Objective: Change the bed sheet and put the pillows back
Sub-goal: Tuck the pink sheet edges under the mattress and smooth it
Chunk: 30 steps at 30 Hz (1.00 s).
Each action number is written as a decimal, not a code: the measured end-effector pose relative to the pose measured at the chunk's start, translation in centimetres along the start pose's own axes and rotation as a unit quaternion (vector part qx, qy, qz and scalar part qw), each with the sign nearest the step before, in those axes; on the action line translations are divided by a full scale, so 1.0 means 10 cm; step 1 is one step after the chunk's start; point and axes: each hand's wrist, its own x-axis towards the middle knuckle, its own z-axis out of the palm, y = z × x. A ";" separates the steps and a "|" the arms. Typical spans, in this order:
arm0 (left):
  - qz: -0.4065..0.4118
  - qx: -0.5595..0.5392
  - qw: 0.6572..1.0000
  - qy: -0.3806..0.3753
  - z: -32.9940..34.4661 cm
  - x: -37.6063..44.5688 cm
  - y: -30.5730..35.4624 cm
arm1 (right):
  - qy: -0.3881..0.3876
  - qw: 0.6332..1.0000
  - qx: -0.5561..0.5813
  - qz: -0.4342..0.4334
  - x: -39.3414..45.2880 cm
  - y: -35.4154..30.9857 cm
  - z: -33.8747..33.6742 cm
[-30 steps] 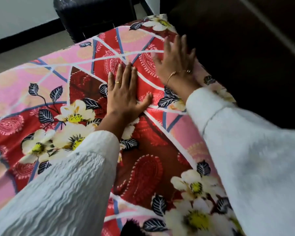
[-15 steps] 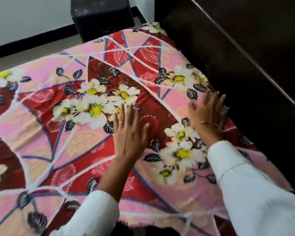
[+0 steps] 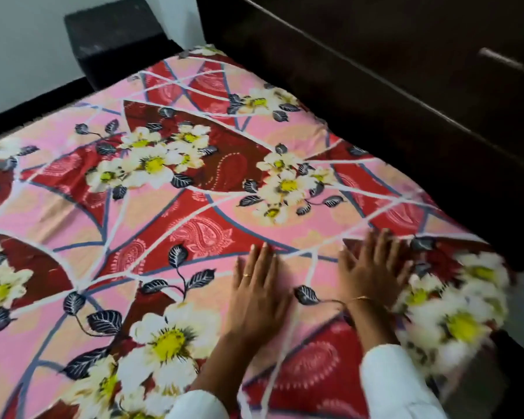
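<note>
A pink and red bed sheet with white flowers and dark leaves lies spread flat over the bed and fills most of the view. My left hand rests palm down on it near the front, fingers apart, a ring on one finger. My right hand lies flat on the sheet just to its right, close to the bed's right edge, with a thin bangle at the wrist. Neither hand holds anything. No pillow is in view.
A dark wooden wardrobe with a handle runs along the bed's right side. A black box-like stand sits at the far corner against a pale wall. The sheet hangs over the bed's front right corner.
Both hands have slid along the sheet toward me and to the right, staying flat on it. The view has pulled back, so more of the bed shows.
</note>
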 end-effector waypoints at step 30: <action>0.088 -0.025 0.996 -0.023 -0.37 -2.75 -0.48 | -0.042 0.998 0.012 0.054 -3.08 -0.30 -0.10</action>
